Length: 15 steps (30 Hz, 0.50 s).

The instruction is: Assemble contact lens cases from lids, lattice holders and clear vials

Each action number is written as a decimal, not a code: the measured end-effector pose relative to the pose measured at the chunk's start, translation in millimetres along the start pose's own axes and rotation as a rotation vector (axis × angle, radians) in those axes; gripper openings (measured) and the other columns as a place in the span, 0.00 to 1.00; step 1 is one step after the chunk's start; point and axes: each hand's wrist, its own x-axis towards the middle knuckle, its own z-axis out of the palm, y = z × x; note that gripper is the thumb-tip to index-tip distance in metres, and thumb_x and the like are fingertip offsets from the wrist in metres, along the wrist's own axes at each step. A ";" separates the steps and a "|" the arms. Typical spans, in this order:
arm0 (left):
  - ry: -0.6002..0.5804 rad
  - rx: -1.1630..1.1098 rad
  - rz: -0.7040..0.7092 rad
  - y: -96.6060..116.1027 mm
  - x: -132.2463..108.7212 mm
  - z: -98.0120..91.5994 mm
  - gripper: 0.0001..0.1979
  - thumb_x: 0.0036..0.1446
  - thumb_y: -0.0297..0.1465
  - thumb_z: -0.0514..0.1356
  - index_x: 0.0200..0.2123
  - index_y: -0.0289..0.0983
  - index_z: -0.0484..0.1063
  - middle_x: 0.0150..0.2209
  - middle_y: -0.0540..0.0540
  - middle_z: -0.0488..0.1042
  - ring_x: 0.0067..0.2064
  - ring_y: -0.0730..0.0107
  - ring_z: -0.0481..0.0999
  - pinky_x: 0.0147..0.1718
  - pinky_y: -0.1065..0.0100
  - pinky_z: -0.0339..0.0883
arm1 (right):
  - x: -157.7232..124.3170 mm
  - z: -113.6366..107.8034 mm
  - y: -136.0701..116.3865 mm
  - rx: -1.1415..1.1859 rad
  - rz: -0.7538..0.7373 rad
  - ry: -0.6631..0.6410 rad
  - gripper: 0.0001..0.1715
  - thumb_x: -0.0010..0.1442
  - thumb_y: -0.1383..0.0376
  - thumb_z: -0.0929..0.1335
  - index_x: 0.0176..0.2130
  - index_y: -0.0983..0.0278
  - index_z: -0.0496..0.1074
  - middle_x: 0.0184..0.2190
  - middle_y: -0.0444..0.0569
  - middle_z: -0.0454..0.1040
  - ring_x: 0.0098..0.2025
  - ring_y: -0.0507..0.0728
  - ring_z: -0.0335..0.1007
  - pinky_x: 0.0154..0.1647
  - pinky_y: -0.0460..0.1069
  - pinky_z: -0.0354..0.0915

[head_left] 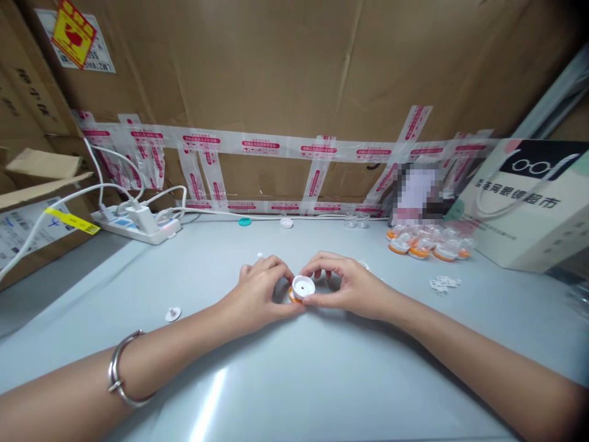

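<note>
At the middle of the table, my two hands meet around a small white round cap (pixel 304 287) with a dark hole in its centre. Just under it and a little to the left shows the edge of an orange disc (pixel 293 297). My left hand (pixel 262 288) curls its index finger and thumb round the disc's left side. From the right, my right hand (pixel 347 283) pinches the white cap between thumb and fingers. Whether the cap and disc are joined cannot be seen. A white disc with a small stem (pixel 173 314) lies left of my left forearm.
Clear-topped orange pieces (pixel 421 242) cluster at the back right, with small white parts (pixel 444 284) in front. A teal disc (pixel 245 221) and a white disc (pixel 286 223) lie at the back. A power strip (pixel 138 224), cardboard boxes (pixel 276 73) and a paper bag (pixel 519 227) border the table.
</note>
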 end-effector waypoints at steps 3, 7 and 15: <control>-0.006 -0.001 -0.004 0.5 0.2 1.2 0.13 0.51 0.41 0.59 0.36 0.39 0.68 0.40 0.48 0.68 0.42 0.62 0.66 0.40 0.61 0.54 | 0.5 1.2 1.7 -0.004 -0.019 -0.009 0.13 0.47 0.63 0.72 0.36 0.61 0.73 0.34 0.46 0.70 0.35 0.52 0.65 0.36 0.47 0.62; -0.001 -0.018 -0.015 1.0 0.5 2.0 0.14 0.50 0.41 0.60 0.37 0.40 0.67 0.40 0.48 0.68 0.44 0.61 0.66 0.41 0.59 0.53 | 0.7 3.4 3.8 0.000 -0.024 -0.024 0.13 0.47 0.64 0.72 0.36 0.62 0.73 0.35 0.46 0.70 0.34 0.51 0.65 0.36 0.46 0.62; 0.003 -0.041 -0.010 0.9 1.2 1.4 0.13 0.49 0.39 0.61 0.37 0.40 0.68 0.41 0.47 0.69 0.44 0.61 0.66 0.44 0.57 0.53 | 0.9 2.6 4.6 0.024 0.001 -0.054 0.14 0.47 0.62 0.72 0.37 0.62 0.73 0.34 0.46 0.69 0.33 0.51 0.64 0.34 0.46 0.62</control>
